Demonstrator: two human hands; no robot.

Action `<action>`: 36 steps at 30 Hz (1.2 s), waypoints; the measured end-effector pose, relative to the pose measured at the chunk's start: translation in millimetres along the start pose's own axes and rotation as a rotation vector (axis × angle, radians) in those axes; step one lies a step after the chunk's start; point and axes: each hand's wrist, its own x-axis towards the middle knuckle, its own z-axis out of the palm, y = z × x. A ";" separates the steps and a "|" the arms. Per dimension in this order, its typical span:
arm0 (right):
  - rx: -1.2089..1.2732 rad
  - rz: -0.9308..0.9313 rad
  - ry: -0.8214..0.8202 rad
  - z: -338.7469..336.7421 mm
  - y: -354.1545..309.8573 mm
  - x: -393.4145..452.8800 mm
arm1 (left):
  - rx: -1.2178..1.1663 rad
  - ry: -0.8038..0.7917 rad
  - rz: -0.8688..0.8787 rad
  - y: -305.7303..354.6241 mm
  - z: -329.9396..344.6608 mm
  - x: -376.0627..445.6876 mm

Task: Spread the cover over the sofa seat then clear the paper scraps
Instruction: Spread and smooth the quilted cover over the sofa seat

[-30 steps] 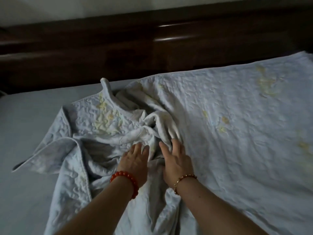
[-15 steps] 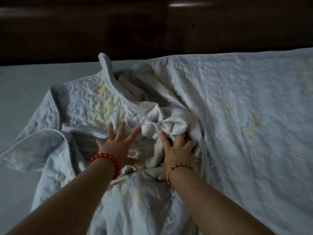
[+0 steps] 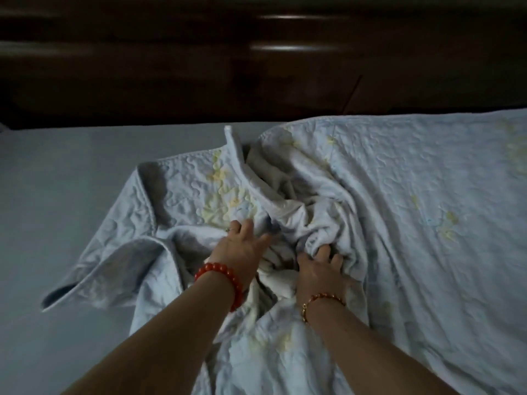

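A pale blue quilted cover (image 3: 413, 212) with faded yellow flowers lies on the grey sofa seat (image 3: 62, 178). Its right part lies flat; its middle and left part are bunched into folds. My left hand (image 3: 239, 246), with a red bead bracelet at the wrist, lies on the crumpled middle with fingers stretched out. My right hand (image 3: 320, 267), with a thin bead bracelet, has its fingers curled into a fold of the cover just right of the left hand. No paper scraps are visible.
A dark wooden sofa back (image 3: 256, 75) runs across the top of the view. The left part of the grey seat is bare. A folded corner of the cover (image 3: 71, 292) sticks out to the left.
Both hands moved forward into the bunched folds. The left hand's spread fingers drew together. The right hand's fingers dug deeper into a fold. The view shifted so the cover sits lower and further right.
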 end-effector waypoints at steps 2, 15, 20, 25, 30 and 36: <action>0.047 -0.008 0.032 -9.9 -23.3 -13.8 | 0.023 0.015 -0.014 -18.0 -17.7 -11.8; 0.198 -0.209 0.166 -75.4 -183.2 -95.7 | 0.110 0.040 -0.231 -157.3 -132.5 -121.4; 0.166 -0.330 0.139 -86.9 -214.8 -106.2 | 0.228 -0.008 -0.364 -195.1 -141.4 -143.0; 0.112 -0.460 -0.105 -82.0 -215.2 -101.0 | 0.203 -0.167 -0.567 -211.5 -127.9 -150.4; 0.053 -0.434 -0.143 -88.9 -188.1 -79.7 | 0.229 -0.169 -0.509 -184.2 -114.7 -127.1; 0.092 -0.459 0.022 -111.2 -101.0 -24.7 | 0.266 -0.057 -0.318 -96.3 -113.2 -61.8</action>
